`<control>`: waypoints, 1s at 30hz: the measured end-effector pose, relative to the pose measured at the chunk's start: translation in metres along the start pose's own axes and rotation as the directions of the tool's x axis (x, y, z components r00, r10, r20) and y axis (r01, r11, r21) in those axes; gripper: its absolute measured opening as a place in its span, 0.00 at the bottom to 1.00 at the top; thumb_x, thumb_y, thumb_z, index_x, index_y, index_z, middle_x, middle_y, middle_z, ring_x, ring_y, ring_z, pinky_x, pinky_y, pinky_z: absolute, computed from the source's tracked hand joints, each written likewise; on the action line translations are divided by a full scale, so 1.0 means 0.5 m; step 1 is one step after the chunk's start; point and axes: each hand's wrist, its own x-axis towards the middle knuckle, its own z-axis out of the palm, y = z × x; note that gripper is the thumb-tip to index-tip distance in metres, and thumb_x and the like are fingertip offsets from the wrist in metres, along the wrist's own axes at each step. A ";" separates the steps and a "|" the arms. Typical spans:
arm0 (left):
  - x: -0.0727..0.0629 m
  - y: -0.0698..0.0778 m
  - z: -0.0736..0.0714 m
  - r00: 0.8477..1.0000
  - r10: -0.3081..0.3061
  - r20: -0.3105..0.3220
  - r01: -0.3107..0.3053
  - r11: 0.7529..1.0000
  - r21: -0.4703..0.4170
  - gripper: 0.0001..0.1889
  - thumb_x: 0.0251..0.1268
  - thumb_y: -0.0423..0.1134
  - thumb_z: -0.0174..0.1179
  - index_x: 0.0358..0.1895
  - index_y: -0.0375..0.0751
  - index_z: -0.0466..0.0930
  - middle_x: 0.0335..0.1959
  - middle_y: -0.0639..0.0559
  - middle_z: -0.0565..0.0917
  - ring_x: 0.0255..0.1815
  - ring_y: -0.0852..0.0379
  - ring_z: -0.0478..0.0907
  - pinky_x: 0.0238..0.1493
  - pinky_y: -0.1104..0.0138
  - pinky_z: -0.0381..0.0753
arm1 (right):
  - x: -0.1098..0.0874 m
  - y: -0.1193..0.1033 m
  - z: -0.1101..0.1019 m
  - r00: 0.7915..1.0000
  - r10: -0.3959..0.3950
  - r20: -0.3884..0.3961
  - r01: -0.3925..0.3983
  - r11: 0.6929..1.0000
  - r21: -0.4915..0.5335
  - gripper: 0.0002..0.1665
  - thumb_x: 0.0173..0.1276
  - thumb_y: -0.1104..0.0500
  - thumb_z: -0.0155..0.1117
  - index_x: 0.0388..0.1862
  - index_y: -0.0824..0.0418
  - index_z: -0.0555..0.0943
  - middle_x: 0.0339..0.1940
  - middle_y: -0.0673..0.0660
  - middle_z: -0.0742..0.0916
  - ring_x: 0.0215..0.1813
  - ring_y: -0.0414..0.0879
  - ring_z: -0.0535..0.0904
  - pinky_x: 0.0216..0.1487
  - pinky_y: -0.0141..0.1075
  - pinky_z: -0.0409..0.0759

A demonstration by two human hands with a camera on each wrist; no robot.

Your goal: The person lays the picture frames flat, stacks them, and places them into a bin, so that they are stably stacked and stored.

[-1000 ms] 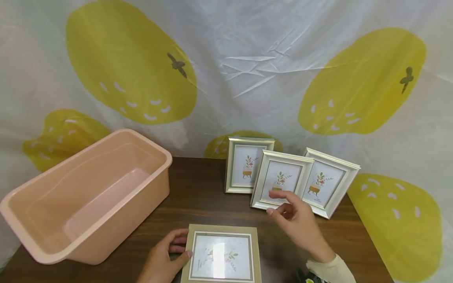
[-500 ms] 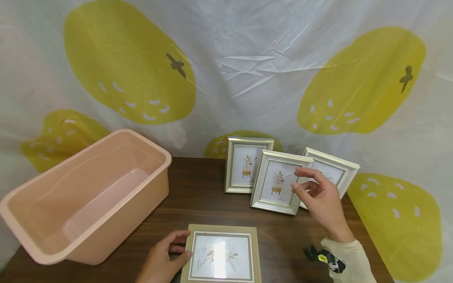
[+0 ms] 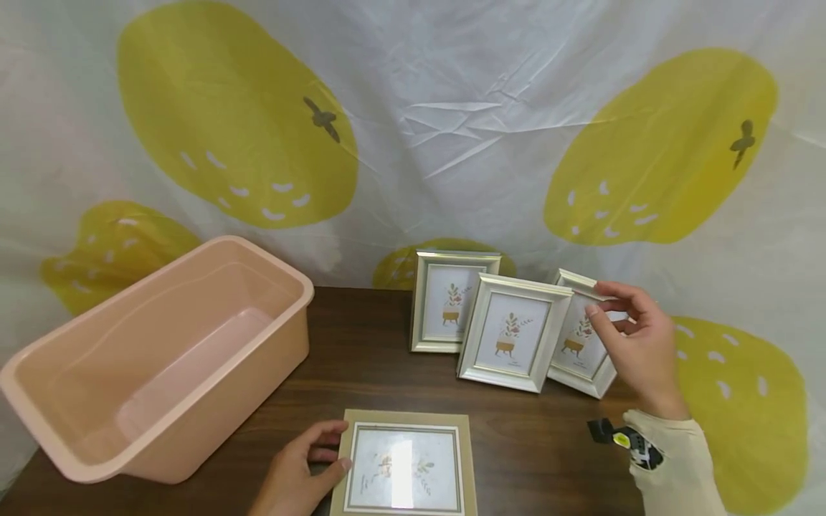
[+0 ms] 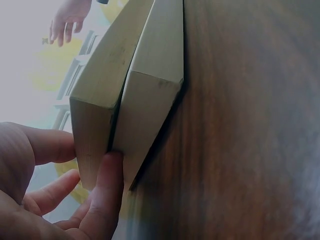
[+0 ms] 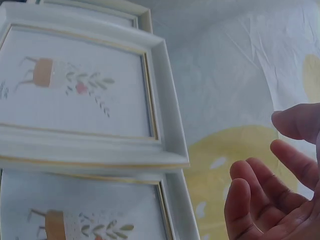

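Two picture frames (image 4: 131, 95) lie stacked flat at the table's front. In the head view, the upper flat frame (image 3: 403, 466) has a beige border and a glare over its glass. My left hand (image 3: 300, 466) touches the stack's left edge with thumb and fingers. Behind stand a back-left picture frame (image 3: 445, 308), a front-middle picture frame (image 3: 513, 333) and a right picture frame (image 3: 576, 347), all with plant pictures. My right hand (image 3: 639, 344) hovers before the right one, partly covering it. Its fingers are loosely bent and apart, holding nothing in the right wrist view.
A pink plastic tub (image 3: 245, 358) stands on the left of the dark wooden table (image 3: 361, 387), with nothing visible inside. Behind hangs a pale curtain (image 3: 452, 143) printed with yellow fruit. A small black camera mount (image 3: 635, 441) sits on my right wrist.
My right hand has moved right and slightly up, from in front of the middle standing frame to the right one. My left hand and the frames have stayed in place.
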 end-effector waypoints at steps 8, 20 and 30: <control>-0.001 -0.001 -0.001 1.000 -0.009 0.001 0.009 1.000 0.011 0.25 0.62 0.41 0.77 0.62 0.53 0.83 0.54 0.49 0.87 0.48 0.58 0.84 0.48 0.59 0.84 | 0.023 0.021 -0.029 0.998 -0.015 -0.062 0.012 0.999 -0.048 0.20 0.67 0.72 0.71 0.58 0.71 0.84 0.50 0.38 0.88 0.45 0.32 0.83 0.43 0.17 0.79; -0.003 -0.002 -0.003 1.000 -0.020 0.010 0.020 1.000 -0.003 0.25 0.63 0.42 0.76 0.63 0.53 0.82 0.56 0.49 0.86 0.49 0.56 0.85 0.49 0.54 0.85 | 0.046 0.061 -0.071 0.983 -0.030 -0.180 -0.003 0.984 -0.179 0.18 0.65 0.67 0.74 0.54 0.67 0.88 0.47 0.30 0.86 0.54 0.26 0.79 0.53 0.24 0.72; -0.004 -0.001 -0.003 1.000 -0.026 0.018 0.026 1.000 -0.013 0.25 0.64 0.43 0.76 0.64 0.53 0.82 0.56 0.48 0.86 0.50 0.56 0.84 0.49 0.54 0.85 | 0.039 0.120 -0.088 0.984 0.146 -0.101 -0.166 0.958 -0.235 0.22 0.68 0.63 0.75 0.60 0.62 0.87 0.52 0.29 0.82 0.59 0.26 0.74 0.55 0.22 0.70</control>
